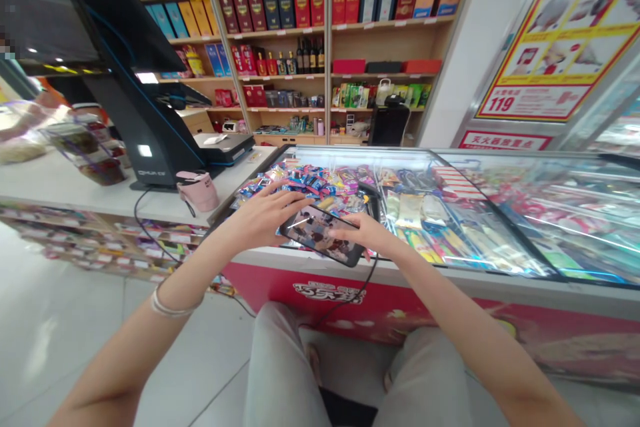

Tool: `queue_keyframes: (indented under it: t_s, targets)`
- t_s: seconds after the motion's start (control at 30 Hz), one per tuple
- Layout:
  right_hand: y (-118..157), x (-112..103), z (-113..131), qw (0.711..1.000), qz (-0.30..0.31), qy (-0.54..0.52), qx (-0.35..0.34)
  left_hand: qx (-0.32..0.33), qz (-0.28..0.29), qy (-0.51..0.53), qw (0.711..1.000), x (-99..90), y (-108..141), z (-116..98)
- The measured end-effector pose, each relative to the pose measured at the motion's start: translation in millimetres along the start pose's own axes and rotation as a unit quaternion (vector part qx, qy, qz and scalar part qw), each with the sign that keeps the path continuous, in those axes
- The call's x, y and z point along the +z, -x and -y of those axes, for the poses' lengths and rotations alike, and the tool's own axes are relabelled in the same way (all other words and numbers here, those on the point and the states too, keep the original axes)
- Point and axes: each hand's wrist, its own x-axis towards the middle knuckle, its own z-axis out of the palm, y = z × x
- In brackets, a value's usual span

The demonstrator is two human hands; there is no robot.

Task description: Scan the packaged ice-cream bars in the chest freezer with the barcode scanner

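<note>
Head view: the left hand (260, 215) clasps a smartphone (320, 235) by its left end; the right hand (367, 232) lies on its screen, grip unclear, above a glass-topped freezer (500, 310); a far-right poster (563, 33) reads 119.

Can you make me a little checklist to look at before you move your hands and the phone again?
1. Black smartphone held by both hands: ok. The fingers of the left hand and the right hand are on it.
2. Phone screen lit: ok, it shows a picture.
3. Thin black cable plugged into the phone: cannot tell, the top end is hidden.
4. Glass freezer lid closed over the colourful snack packets: ok, it looks closed.
5. Pink cap on the white counter apart from the hands: ok, it sits beside the left hand without touching.
</note>
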Motion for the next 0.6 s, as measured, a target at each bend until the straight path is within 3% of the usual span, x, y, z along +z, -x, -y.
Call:
queue_keyframes:
  t_s: [0.33,0.6]
  targets:
    - [0.6,-3.1,0.2,0.998,-0.015,0.045,-0.045,0.002,-0.01,0.004,1.0,-2.8,1.6,-3.0]
    - [4.7,-4.6,6.5,0.997,-0.023,0.067,-0.031,0.001,-0.022,0.011,1.0,-1.2,2.9,-6.1]
